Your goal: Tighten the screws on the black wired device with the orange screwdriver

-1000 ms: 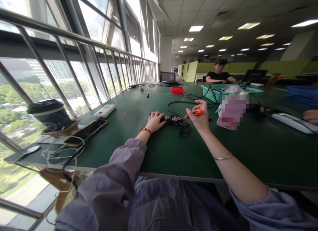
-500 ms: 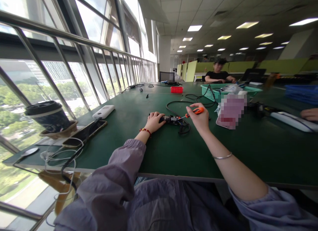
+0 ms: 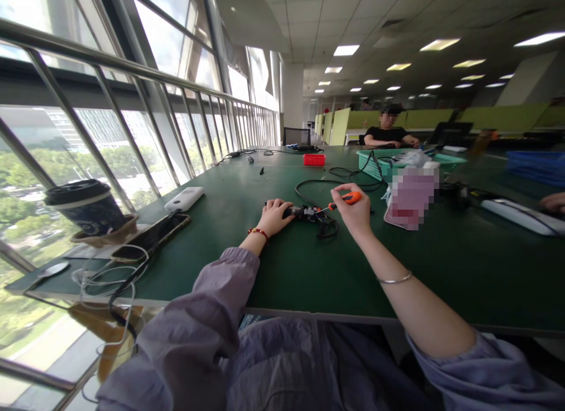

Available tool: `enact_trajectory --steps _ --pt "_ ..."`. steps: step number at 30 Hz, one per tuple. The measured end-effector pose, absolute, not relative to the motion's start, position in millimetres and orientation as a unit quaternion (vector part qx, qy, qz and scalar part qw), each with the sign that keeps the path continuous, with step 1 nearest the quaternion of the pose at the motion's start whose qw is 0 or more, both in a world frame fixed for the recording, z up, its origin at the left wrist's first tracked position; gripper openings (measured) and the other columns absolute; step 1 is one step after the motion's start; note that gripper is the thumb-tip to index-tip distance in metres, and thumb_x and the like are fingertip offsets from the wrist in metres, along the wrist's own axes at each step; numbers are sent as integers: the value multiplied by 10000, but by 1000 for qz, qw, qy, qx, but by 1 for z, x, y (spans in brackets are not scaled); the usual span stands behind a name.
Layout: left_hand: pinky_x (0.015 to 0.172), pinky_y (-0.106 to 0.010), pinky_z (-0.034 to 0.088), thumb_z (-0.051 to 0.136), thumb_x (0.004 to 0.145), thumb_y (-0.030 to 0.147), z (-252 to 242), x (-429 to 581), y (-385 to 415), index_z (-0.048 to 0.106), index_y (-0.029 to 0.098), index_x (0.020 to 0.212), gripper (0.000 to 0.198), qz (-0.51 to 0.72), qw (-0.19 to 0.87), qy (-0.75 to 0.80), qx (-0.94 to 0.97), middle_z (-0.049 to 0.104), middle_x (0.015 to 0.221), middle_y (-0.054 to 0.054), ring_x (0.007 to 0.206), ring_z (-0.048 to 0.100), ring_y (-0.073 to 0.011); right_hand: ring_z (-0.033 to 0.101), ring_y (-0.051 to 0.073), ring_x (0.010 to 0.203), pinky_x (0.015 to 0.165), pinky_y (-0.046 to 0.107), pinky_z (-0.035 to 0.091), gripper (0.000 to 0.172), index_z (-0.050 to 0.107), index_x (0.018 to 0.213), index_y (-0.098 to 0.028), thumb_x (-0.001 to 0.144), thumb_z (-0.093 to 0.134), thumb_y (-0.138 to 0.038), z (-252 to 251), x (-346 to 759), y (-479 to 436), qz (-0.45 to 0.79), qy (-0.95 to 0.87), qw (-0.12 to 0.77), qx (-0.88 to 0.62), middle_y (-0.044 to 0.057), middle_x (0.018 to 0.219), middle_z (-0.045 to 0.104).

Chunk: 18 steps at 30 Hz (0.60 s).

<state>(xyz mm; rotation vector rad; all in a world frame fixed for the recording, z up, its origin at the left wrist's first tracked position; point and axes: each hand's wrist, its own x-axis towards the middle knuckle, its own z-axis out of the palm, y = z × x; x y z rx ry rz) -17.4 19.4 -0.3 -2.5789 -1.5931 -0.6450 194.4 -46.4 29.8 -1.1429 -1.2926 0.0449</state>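
Observation:
My left hand [image 3: 275, 216] is closed over the left end of a small black device with a cable [image 3: 309, 214], pressing it to the green table [image 3: 212, 228]. An orange-handled screwdriver [image 3: 351, 198] is pinched in the fingers of my right hand [image 3: 354, 208]. Its thin shaft slants down leftward, and the tip meets the device's right part; the exact contact point is too small to make out. The device's black cable loops beside it and runs back across the table.
A paper cup [image 3: 86, 208], a white power bank [image 3: 184, 199] and tangled white cables [image 3: 110, 269] lie at left. A red box [image 3: 313, 159] stands farther back. Right are a green basket [image 3: 368, 163], a pink pixelated item [image 3: 410, 199] and another person's hand [image 3: 554, 202]. A person [image 3: 389, 131] sits opposite.
The screwdriver and my right hand have shifted very slightly left. My left hand and the device stay put. The other person's hand at the right edge has moved a little.

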Motion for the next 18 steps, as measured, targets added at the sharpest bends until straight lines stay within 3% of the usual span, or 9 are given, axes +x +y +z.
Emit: enact_trajectory --steps 2,6,8,11,13,15,18 --pt "991 -448 353 514 853 419 0 -17 19 525 291 1252 420 -208 22 -515 -831 504 1212 -65 1175 366 -291 510 131 592 627 276 424 190 578 843 -209 707 593 -341 29 193 -47 28 -585 649 -485 -17 687 557" --pt "991 -451 351 511 855 421 0 -17 19 524 287 1255 423 -208 23 -514 -832 500 1216 -69 1173 365 -293 536 138 634 540 250 404 530 479 1117 -220 626 654 -311 29 192 -46 54 -582 672 -454 -7 820 567" --pt "989 -451 352 510 854 424 -1 -18 20 522 290 1256 424 -209 24 -513 -832 500 1213 -68 1172 365 -292 526 139 608 550 256 404 501 499 1082 -216 635 668 -366 29 194 -46 50 -564 672 -478 -25 743 551" --pt "989 -448 352 511 852 427 -1 -18 21 522 297 1255 424 -209 25 -513 -832 498 1210 -64 1169 365 -289 508 137 582 606 273 411 256 574 843 -205 701 621 -413 31 196 -47 36 -559 654 -509 -31 623 521" --pt "989 -448 352 515 851 423 -2 -18 21 525 296 1253 422 -211 25 -512 -832 498 1208 -66 1169 365 -290 507 131 589 627 276 416 183 576 778 -201 717 596 -373 31 196 -47 33 -571 652 -498 -18 650 540" --pt "991 -452 352 518 851 417 -2 -18 21 527 293 1252 420 -213 23 -511 -832 498 1207 -70 1171 363 -293 508 125 598 606 265 420 237 570 892 -203 688 606 -318 31 194 -47 40 -584 661 -469 -17 715 553" --pt "995 -455 350 517 853 418 -1 -18 20 528 291 1252 419 -213 22 -512 -832 499 1206 -70 1172 362 -293 520 126 611 554 246 413 472 496 1080 -214 644 648 -314 30 191 -48 50 -587 673 -448 -26 767 549"
